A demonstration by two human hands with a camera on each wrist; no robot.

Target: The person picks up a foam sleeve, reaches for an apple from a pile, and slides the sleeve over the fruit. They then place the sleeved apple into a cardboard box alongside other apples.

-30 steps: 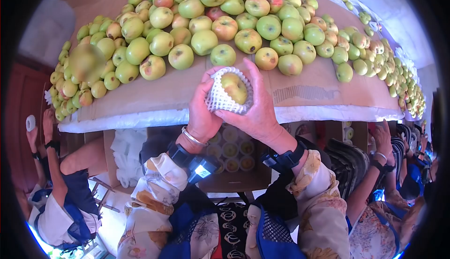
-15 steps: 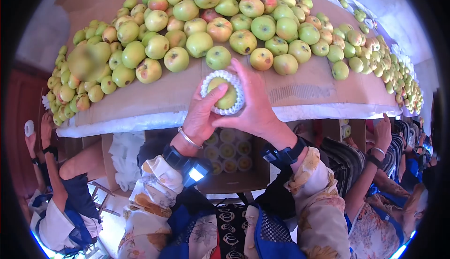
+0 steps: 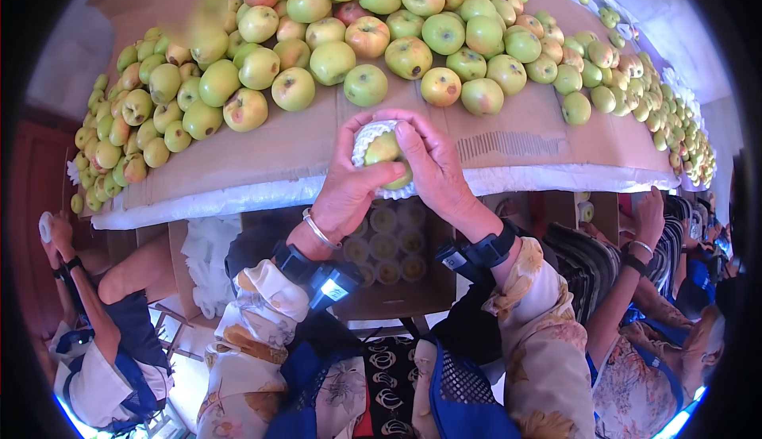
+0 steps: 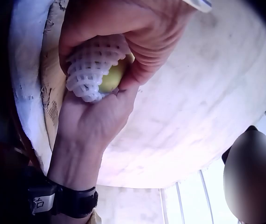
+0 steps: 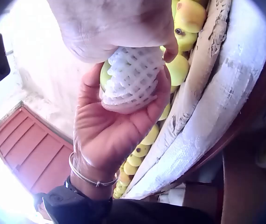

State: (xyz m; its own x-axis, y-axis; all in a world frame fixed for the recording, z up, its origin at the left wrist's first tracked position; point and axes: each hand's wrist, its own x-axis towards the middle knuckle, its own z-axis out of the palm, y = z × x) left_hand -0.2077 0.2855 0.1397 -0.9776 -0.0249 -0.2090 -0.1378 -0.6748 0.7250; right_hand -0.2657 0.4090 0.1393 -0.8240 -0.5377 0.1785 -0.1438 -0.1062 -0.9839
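Note:
Between both hands is one green-yellow apple in a white foam net, held just above the table's front edge. My left hand curls round its left side, thumb across the apple's face. My right hand grips the other side, thumb on the apple near the net's rim. In the left wrist view the net covers most of the apple, with both hands round it. The right wrist view shows the net stretched over it, resting in the left palm.
A wide heap of loose apples lies on the cardboard-covered table. Below the edge stands a box of netted apples in rows. White foam nets fill a box at left. Other people sit on both sides.
The netted apple has turned between my hands. My right thumb has come up onto its face, and my right fingers have curled over its far side. The head view has shifted slightly.

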